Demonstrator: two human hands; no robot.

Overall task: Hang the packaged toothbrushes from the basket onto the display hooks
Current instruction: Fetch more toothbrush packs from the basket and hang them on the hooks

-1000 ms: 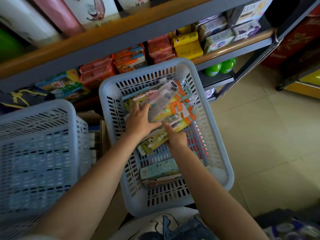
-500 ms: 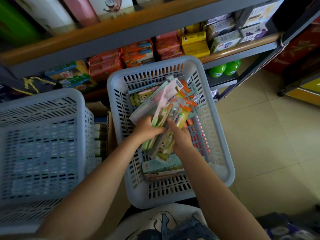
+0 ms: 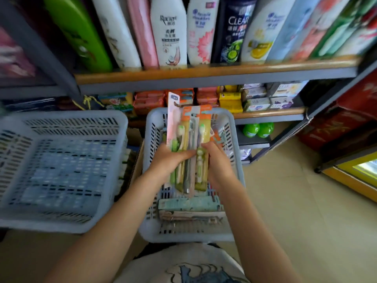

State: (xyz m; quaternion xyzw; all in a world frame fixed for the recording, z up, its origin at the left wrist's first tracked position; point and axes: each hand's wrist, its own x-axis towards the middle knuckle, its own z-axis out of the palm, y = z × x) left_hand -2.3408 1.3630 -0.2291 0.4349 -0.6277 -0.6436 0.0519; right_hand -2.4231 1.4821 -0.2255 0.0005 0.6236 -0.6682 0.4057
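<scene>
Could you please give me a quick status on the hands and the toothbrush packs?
Left hand and right hand both gripping the toothbrush packs, upright above the basket. More packs in basket. No display hooks in view.

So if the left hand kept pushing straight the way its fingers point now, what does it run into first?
The left hand points right, across the toothbrush packs it grips; just past them is the right hand, holding the same bundle. Fingertips look nearly touching, though depth is unclear.

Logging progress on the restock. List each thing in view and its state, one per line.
Toothbrush packs: bunched upright, held above the basket.
Left hand: gripping the packs.
Right hand: gripping the packs.
Basket: a few packs left inside.
Second basket: beside it, contents unclear.
</scene>
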